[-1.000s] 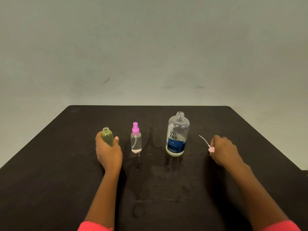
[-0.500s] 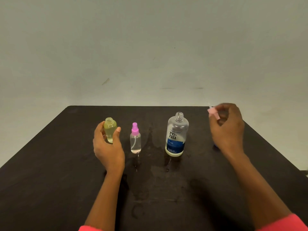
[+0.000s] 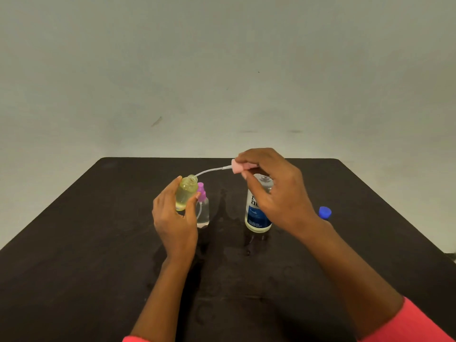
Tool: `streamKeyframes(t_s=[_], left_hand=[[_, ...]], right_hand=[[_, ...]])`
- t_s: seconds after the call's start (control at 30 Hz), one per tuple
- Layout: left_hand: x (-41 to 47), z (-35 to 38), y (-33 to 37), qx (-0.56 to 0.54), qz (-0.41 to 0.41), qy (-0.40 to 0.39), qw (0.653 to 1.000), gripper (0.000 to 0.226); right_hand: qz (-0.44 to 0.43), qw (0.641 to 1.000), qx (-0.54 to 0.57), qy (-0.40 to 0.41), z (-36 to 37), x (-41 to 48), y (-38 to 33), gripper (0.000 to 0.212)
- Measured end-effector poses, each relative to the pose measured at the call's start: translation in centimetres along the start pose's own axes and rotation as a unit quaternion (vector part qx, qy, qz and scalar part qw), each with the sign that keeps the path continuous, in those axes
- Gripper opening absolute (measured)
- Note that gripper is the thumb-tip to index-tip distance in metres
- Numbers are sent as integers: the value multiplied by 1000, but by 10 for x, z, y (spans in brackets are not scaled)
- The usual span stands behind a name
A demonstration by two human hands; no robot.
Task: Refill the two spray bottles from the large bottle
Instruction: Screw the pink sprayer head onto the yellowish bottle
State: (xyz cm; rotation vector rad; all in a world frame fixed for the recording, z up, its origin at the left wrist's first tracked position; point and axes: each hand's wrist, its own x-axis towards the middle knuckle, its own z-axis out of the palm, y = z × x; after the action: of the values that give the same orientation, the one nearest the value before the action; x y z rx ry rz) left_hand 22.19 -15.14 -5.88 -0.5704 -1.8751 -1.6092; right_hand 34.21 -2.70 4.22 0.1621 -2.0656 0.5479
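My left hand [image 3: 175,222] grips a small yellow-green spray bottle [image 3: 185,193], uncapped and lifted off the black table [image 3: 74,243]. My right hand [image 3: 274,191] pinches a pink spray head [image 3: 237,166] above the table; its thin white tube [image 3: 209,172] curves left with its tip at the yellow-green bottle's mouth. A clear spray bottle with a purple head [image 3: 202,208] stands just right of my left hand. The large clear bottle with a blue label [image 3: 256,213] stands uncapped behind my right hand, partly hidden.
A blue cap [image 3: 325,212] lies on the table to the right of my right wrist. Wet patches [image 3: 222,243] shine on the tabletop in front of the bottles. A plain pale wall rises behind the table's far edge.
My right hand has carried the pink spray head from the right side up and left to the yellow-green bottle's mouth. My left hand has lifted that bottle toward the middle. The blue cap is now uncovered.
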Motion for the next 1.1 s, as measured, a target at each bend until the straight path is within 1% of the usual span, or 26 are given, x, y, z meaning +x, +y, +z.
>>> streamKeyframes(t_s=[0.27, 0.47, 0.53, 0.7, 0.87, 1.0, 1.1], left_hand=[[0, 1, -2, 6, 24, -2, 1000, 49], [0, 0, 0, 2, 17, -3, 1000, 48], [0, 1, 0, 0, 13, -4, 1000, 48], [-3, 2, 5, 1, 25, -15, 1000, 45], [-10, 8, 11, 9, 84, -36, 996, 47], [-15, 12, 14, 4, 131, -59, 990, 43], [-18, 15, 16, 1, 143, -59, 988, 45]], right_hand=[[-27, 999, -28, -31, 8, 5, -1, 20], [-25, 999, -37, -1, 2, 7, -2, 20], [-25, 999, -40, -3, 1, 7, -2, 19], [-5, 997, -33, -72, 7, 5, 2, 18], [15, 990, -20, -140, 16, 4, 3, 19], [40, 984, -27, -169, 16, 3, 3, 28], [61, 983, -19, -171, 13, 4, 1, 30]])
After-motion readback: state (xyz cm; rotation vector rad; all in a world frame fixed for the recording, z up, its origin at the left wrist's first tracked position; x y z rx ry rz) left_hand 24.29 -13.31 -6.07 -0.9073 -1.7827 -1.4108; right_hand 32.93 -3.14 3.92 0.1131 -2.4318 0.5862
